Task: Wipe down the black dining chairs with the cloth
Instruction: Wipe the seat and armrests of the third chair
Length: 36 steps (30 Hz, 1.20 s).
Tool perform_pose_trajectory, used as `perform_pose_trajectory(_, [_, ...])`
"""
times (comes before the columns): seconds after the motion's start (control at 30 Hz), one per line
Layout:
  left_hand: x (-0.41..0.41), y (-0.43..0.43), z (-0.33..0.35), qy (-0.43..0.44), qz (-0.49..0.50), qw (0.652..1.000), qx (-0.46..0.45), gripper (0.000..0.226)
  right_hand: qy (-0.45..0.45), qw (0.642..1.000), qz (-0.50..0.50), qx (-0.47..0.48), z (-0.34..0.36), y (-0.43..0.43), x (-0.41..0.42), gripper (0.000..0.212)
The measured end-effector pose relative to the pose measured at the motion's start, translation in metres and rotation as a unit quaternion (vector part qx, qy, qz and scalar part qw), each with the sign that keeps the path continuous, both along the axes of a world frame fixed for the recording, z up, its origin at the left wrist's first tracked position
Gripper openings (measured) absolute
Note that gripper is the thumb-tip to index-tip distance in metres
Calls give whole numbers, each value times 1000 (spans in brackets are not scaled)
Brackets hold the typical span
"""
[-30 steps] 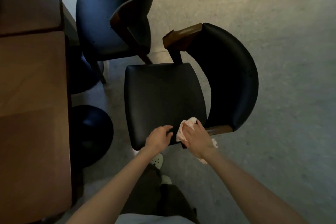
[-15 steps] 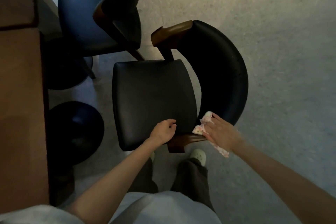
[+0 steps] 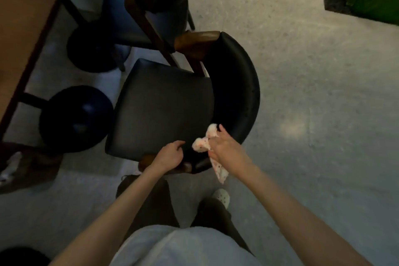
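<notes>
A black dining chair (image 3: pixel 162 106) with a curved black backrest (image 3: pixel 241 93) and wooden arm ends stands in front of me. My right hand (image 3: pixel 226 149) grips a pale spotted cloth (image 3: pixel 205 140) at the near end of the backrest, where it meets the seat. One cloth end hangs below the hand. My left hand (image 3: pixel 170 155) rests with curled fingers on the near corner of the seat, by the wooden arm end. A second black chair (image 3: pixel 138 6) stands behind the first.
A brown wooden table (image 3: pixel 19 34) runs along the left, with two round black pedestal bases (image 3: pixel 75 119) under it. Grey floor lies open to the right. A dark planter with green moss (image 3: pixel 371 4) sits at the top right. My feet stand just below the chair.
My right hand has carried the cloth from the seat's near edge to the lower end of the backrest. The view has tilted and shifted; my left hand stays on the seat corner.
</notes>
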<state>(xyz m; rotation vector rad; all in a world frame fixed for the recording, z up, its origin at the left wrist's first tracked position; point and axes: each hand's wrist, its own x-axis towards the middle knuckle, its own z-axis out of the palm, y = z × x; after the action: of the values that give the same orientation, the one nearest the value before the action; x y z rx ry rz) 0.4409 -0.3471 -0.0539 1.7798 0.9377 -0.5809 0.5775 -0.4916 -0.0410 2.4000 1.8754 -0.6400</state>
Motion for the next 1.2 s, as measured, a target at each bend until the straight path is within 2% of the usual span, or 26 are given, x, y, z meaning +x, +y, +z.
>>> perform_pose_trajectory(0.03, [1, -9, 3, 0, 22, 1000, 0, 41, -2, 1000, -1, 4, 4, -5, 20, 40])
perform_pose_trajectory(0.1, [7, -26, 11, -8, 59, 998, 4, 41, 51, 996, -58, 35, 21, -14, 56, 36])
perform_pose_trajectory(0.17, [19, -39, 21, -22, 76, 997, 9, 42, 125, 971, -145, 143, 43, -21, 85, 30])
perform_pose_trajectory(0.23, [33, -48, 29, -34, 76, 996, 18, 44, 111, 963, -173, 174, 56, -19, 111, 37])
perform_pose_trajectory(0.37, [57, -59, 33, -38, 68, 997, 16, 46, 50, 969, -181, 162, 62, 17, 167, 45])
perform_pose_trajectory(0.43, [65, -61, 28, -43, 64, 997, 15, 47, 45, 973, -161, 161, 61, 41, 189, 40])
perform_pose_trajectory(0.53, [77, -61, 22, -68, 59, 996, 11, 49, 32, 989, -57, 136, 53, 72, 213, 27])
perform_pose_trajectory(0.6, [87, -59, 18, -99, 89, 991, -4, 49, 19, 991, -17, 135, 40, 87, 226, 35])
perform_pose_trajectory(0.67, [96, -57, 16, -115, 112, 987, -20, 53, 23, 993, -10, 119, 27, 96, 231, 51])
perform_pose_trajectory(0.8, [109, -52, 15, -93, 73, 992, -43, 65, -2, 997, -16, 78, 9, 96, 234, 72])
perform_pose_trajectory(0.87, [111, -50, 14, -82, 75, 992, -53, 70, 29, 997, -24, 66, 4, 93, 237, 68])
perform_pose_trajectory(1.07, [114, -50, 11, -54, 93, 992, -63, 68, 127, 986, -15, 108, 5, 73, 243, 51])
perform_pose_trajectory(1.2, [111, -59, 8, -50, 119, 991, -37, 66, 150, 980, -41, 121, 10, 35, 230, 46])
